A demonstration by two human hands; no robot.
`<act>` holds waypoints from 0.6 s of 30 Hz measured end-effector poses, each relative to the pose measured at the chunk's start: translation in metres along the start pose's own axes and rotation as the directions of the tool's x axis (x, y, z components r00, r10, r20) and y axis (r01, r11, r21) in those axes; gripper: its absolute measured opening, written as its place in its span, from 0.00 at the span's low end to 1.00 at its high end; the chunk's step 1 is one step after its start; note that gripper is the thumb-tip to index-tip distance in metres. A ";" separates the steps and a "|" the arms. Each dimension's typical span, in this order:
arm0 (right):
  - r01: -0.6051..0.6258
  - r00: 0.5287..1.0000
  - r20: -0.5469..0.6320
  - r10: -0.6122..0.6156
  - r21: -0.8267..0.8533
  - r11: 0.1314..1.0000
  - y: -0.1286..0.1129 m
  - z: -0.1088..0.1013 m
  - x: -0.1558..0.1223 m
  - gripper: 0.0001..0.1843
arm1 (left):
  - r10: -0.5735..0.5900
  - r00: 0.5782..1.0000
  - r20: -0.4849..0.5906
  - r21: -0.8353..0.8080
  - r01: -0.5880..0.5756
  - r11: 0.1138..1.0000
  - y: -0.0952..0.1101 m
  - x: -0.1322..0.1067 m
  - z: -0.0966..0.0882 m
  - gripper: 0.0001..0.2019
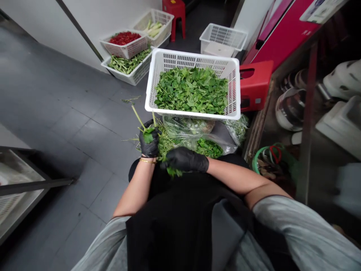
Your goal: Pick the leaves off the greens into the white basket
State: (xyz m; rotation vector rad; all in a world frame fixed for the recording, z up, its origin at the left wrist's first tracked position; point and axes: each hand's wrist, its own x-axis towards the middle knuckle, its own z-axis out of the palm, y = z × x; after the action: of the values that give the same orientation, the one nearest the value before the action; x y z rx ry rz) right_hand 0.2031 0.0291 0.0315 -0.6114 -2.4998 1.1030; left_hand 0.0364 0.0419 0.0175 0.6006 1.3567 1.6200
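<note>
My left hand point(149, 141), in a black glove, is closed round stems of leafy greens point(148, 136), with pale stalks sticking up past the fingers. Close beside it on the right, my black-gloved right hand point(187, 159) has its fingers curled on green leaves point(174, 172) that hang below them. A white plastic basket point(194, 116) in front of both hands holds a heap of picked green leaves point(191, 90). Under its near edge lie loose thin stems point(166, 141) and a clear plastic bag point(187, 126) of greens.
White baskets at the back left hold red chillies point(124, 38), chopped green vegetables point(128, 64) and pale vegetable pieces point(153, 29). Red stools stand behind point(178, 19) and right of the leaf basket point(259, 84). A metal shelf with pots point(291, 109) borders the right side.
</note>
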 end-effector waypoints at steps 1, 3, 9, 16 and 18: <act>0.042 0.997 0.067 -0.046 0.058 0.997 -0.003 -0.006 -0.002 0.16 | 0.027 0.999 -0.032 0.031 -0.026 0.999 0.001 0.007 -0.010 0.20; 0.043 0.999 -0.030 -0.040 0.108 0.993 0.003 -0.035 -0.001 0.18 | 0.000 1.000 -0.010 0.079 0.001 0.997 0.005 0.018 -0.028 0.19; -0.446 0.702 -0.684 0.198 -0.205 0.872 0.110 -0.185 0.063 0.25 | -0.388 0.889 0.242 0.049 0.388 0.920 0.015 0.029 -0.047 0.32; -0.290 0.795 -0.593 0.130 -0.183 0.939 0.099 -0.116 0.082 0.19 | -0.384 0.886 0.260 -0.097 0.419 0.903 0.014 0.038 -0.048 0.35; -0.221 0.898 -0.395 0.195 -0.023 0.975 0.070 -0.057 0.079 0.15 | -0.395 0.880 0.263 -0.126 0.437 0.890 0.010 0.038 -0.044 0.36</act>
State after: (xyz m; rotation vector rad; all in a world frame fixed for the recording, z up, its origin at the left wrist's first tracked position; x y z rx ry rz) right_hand 0.1797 0.1474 0.0255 -1.0299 -2.1663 0.8632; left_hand -0.0211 0.0524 0.0081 0.3413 1.0624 1.2581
